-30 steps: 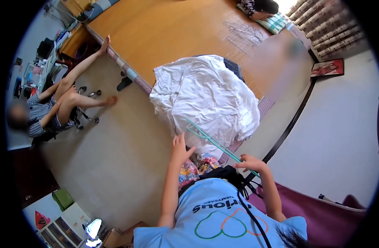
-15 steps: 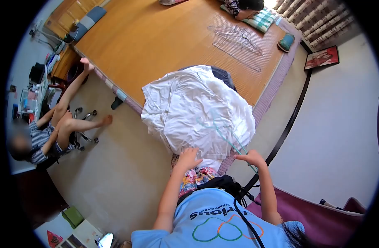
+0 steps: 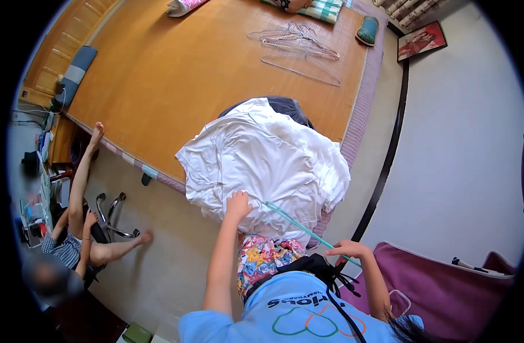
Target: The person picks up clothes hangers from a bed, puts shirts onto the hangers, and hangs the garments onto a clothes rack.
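Note:
White garments point(image 3: 262, 154) lie in a crumpled pile at the near edge of the bed, with a dark cloth point(image 3: 285, 107) showing beneath the far side. My left hand point(image 3: 238, 206) rests at the near edge of the pile, its fingers bent onto the white cloth; whether it grips the fabric is hard to make out. In my right hand point(image 3: 349, 249), right of the pile, is one end of a teal hanger point(image 3: 299, 224). The hanger's other end reaches over the near part of the white cloth.
Several wire hangers point(image 3: 299, 48) lie on the bed mat point(image 3: 159, 74). A seated person point(image 3: 67, 251) stretches a leg to the bed edge at left. Part of another person is by the checked pillow point(image 3: 322, 10). A purple couch point(image 3: 422, 286) stands at right.
My left hand has moved onto the near edge of the white cloth. The teal hanger has swung and now slants low across the pile's near side. The view has shifted.

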Demonstrator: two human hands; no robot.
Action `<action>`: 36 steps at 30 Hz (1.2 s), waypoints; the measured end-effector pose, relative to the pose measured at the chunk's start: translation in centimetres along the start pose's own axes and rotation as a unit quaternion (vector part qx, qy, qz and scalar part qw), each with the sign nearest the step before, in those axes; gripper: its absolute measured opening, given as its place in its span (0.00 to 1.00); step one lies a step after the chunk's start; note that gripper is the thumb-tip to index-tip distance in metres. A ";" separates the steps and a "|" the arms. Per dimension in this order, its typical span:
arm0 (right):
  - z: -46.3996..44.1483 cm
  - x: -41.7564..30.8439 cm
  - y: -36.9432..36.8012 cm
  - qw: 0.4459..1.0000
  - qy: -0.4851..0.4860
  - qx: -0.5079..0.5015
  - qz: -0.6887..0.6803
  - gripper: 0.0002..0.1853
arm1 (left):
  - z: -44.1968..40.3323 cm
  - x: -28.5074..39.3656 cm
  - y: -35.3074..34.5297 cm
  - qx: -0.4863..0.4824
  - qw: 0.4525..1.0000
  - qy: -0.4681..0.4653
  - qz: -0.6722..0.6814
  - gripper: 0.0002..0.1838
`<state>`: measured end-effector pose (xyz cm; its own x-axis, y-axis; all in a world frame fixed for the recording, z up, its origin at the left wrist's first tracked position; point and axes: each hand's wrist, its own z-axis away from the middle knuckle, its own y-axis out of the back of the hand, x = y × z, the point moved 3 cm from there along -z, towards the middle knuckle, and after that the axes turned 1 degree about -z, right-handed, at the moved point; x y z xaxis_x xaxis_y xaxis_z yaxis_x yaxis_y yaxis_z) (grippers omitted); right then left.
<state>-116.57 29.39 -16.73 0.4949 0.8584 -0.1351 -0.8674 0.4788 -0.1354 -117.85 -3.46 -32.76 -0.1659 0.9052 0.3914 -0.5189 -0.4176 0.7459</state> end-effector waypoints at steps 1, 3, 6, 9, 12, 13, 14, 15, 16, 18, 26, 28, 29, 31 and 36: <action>0.3 -0.1 0.2 1.000 -0.011 0.011 -0.005 0.39 | -1.1 -0.5 -0.3 -0.008 1.000 0.021 -0.013 0.22; 1.4 -0.9 0.9 0.999 0.003 0.035 -0.042 0.38 | -2.7 -1.0 -0.7 -0.037 0.996 0.076 -0.025 0.25; 2.0 -2.1 2.1 0.994 0.023 0.069 -0.083 0.35 | -2.6 -0.6 -1.2 -0.091 0.984 0.123 -0.089 0.20; 0.9 -3.5 3.9 0.986 0.058 0.137 -0.078 0.34 | -2.0 -2.0 -5.6 -0.164 0.969 0.072 -0.169 0.13; -1.3 -4.6 5.2 0.984 0.017 0.175 0.018 0.34 | -1.0 -3.2 -8.6 -0.169 0.969 0.087 -0.161 0.09; -1.6 -5.2 5.0 0.984 0.010 0.169 0.048 0.35 | -0.2 -3.5 -9.0 -0.173 0.967 0.086 -0.166 0.09; -1.9 -5.6 4.7 0.985 0.011 0.167 0.044 0.35 | 0.3 -3.5 -9.3 -0.149 0.974 0.081 -0.152 0.08; -2.1 -5.8 4.3 0.986 0.002 0.129 0.102 0.35 | 0.7 -3.3 -9.0 -0.124 0.980 0.076 -0.136 0.08; -2.2 -6.1 3.8 0.983 -0.007 0.091 0.160 0.36 | 1.2 -3.3 -8.8 -0.125 0.980 0.075 -0.139 0.08; -1.5 -6.3 2.9 0.985 0.022 0.098 0.139 0.35 | 2.1 -3.2 -7.8 -0.092 0.987 0.095 -0.086 0.09; -1.4 -4.5 0.5 0.957 -0.054 -0.081 0.272 0.35 | 1.1 -2.2 -5.3 -0.007 0.990 0.139 0.019 0.20; -1.0 -4.4 0.7 0.995 -0.039 -0.067 0.067 0.35 | 1.0 -2.4 -6.1 -0.054 0.988 0.144 -0.021 0.18; -0.5 -4.3 1.0 0.999 -0.023 -0.040 0.017 0.36 | 0.7 -3.0 -7.2 -0.045 0.988 0.146 -0.039 0.16; 0.9 -5.3 2.0 1.000 0.015 0.003 0.010 0.36 | -0.1 -3.9 -8.2 -0.034 0.987 0.143 -0.059 0.13; 0.4 -6.5 4.5 0.982 0.076 0.169 -0.027 0.35 | 0.1 -4.4 -7.7 -0.061 0.988 0.133 -0.044 0.07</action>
<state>-123.73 26.08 -16.04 0.5202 0.8053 -0.2845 -0.7950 0.5783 0.1832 -113.06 -4.28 -40.15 -0.3223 0.9329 0.1608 -0.6357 -0.3392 0.6934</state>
